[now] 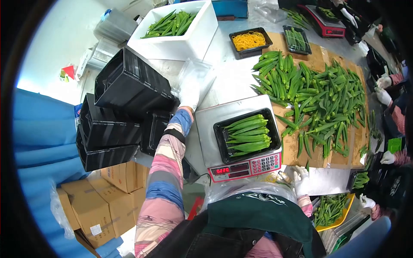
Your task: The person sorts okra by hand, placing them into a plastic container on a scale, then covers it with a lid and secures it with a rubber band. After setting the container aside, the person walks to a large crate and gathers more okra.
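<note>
My left hand (pixel 188 95), in a white glove, is at the clear plastic bags or film (pixel 195 73) left of the scale; its fingers blend into the plastic. My right hand (pixel 301 182), also gloved, rests by the scale's front right corner with fingers apart, holding nothing visible. Between them is a digital scale (pixel 206 135) with a red-rimmed panel, its display seeming to read 0.220. On its plate sits a black tray (pixel 222 146) with okra pods (pixel 249 135) laid side by side. A loose heap of okra (pixel 318 94) covers cardboard to the right.
Stacks of black trays (pixel 142 86) stand close left of my forearm. Behind are a white foam box (pixel 172 47) of okra and a tray of yellow rubber bands (pixel 249 41). Co-workers' gloved hands (pixel 383 88) line the right side. A yellow crate (pixel 349 206) holds okra.
</note>
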The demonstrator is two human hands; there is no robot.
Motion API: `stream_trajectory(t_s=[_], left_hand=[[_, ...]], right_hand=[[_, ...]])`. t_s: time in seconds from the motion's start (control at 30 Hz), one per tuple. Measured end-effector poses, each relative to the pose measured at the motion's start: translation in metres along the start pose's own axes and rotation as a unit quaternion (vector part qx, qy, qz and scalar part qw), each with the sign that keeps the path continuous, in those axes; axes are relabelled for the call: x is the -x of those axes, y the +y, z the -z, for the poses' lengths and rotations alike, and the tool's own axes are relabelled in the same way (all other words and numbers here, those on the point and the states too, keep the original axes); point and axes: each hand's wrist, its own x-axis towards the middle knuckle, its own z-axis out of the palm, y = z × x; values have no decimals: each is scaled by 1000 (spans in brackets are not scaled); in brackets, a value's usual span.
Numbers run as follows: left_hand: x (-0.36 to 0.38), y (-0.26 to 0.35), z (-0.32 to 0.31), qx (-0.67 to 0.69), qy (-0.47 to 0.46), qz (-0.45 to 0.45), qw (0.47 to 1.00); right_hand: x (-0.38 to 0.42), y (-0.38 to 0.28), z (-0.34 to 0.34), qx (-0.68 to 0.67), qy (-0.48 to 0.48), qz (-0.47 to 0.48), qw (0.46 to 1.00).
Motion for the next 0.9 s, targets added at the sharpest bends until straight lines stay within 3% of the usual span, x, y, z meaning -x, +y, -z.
stream_trajectory(t_s=[0.07,0.13,0.2,0.27,0.3,0.33,0.4,0.47,0.5,0.53,0.6,0.67,0.7,0.8,0.87,0.9], left_hand=[[6,-14,-15,203,130,9,970],[10,-11,7,248,176,41,952],[11,6,103,135,142,96,976],[15,9,141,177,274,71,943],[19,14,160,258,298,70,916],[25,24,181,340,317,67,883],[49,56,247,588,170,125,781],[75,71,297,677,-32,123,724],[86,84,313,641,-67,56,763],[97,93,324,652,-144,43,743],[116,111,308,637,-200,-37,744],[135,123,309,707,-302,138,625],[147,116,288,784,-326,198,490],[167,141,273,879,-128,256,382],[181,161,264,835,-53,236,494],[184,169,251,779,19,206,592]], right_hand=[[2,6,0,11,7,5,1000],[1,8,5,5,29,-1,1000],[-3,2,13,3,46,6,999],[-17,-10,26,4,62,27,998],[-27,-28,40,49,65,41,996],[-39,-48,49,10,85,63,994],[-59,-102,74,-56,90,92,990],[-74,-155,91,-265,31,51,962],[-79,-188,103,-368,-12,52,928],[-86,-202,105,-441,-46,112,889],[-88,-235,105,-557,-148,87,812],[-88,-234,90,-531,-196,6,824],[-91,-233,86,-480,-176,-12,860],[-107,-224,66,-520,-122,-94,840],[-117,-219,49,-476,-105,-50,872],[-119,-219,38,-479,-95,-23,873]])
